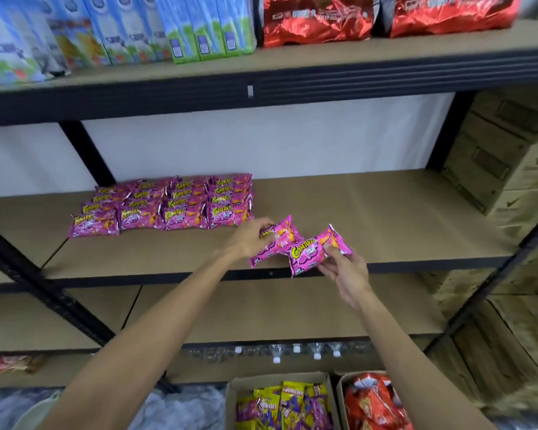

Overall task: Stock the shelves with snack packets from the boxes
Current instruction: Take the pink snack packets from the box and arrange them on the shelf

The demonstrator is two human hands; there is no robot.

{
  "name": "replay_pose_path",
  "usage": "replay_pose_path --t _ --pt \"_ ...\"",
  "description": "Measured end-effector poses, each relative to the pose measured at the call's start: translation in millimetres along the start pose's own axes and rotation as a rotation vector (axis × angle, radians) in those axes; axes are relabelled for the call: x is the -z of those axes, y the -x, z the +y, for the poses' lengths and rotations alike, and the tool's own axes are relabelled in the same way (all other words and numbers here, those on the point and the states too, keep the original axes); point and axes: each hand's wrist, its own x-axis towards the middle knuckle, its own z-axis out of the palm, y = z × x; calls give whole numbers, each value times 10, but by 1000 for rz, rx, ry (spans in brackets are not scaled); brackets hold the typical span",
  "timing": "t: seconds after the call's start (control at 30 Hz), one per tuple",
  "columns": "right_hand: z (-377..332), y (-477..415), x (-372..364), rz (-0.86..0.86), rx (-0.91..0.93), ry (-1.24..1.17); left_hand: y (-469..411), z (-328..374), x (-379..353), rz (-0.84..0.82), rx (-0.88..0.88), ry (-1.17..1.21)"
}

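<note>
Head view: placing. Our left hand and right hand, fingers clamped on one pink packet each, above shelf; next we'd extend rows rightward.

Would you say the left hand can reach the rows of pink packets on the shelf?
Probably yes: the left hand, though holding a packet, hovers beside the rows; nothing lies between.

Blue and green drink cartons stand upright in a row at the upper left, with red foil bags just beside them on the right. A white wall shows behind. Clear bottles with white caps sit low down, blurred.
</note>
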Motion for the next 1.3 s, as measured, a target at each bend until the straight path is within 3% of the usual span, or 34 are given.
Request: replay_pose_path --t 0.47,0.67,0.77,0.93,1.13,1.3 --pt "-11 -686 -169 244 52 48 -1096 141 97 -199 -52 -105" --pt "-31 -797 -181 417 170 766 -1323 -15 14 -201 -19 -118" --pt "-36 -824 -188 403 172 915 -1345 -72 -9 -156 -57 -120" --pt "72 -892 -167 393 189 1109 -1346 -50 -51 66 -219 -275" --pt "123 -640 -253 405 555 1403 -1337 -98 -231 -100 -179 -300" --pt "325 -641 -322 274 609 1502 -1368 -32 -284 -185 -128 -444"
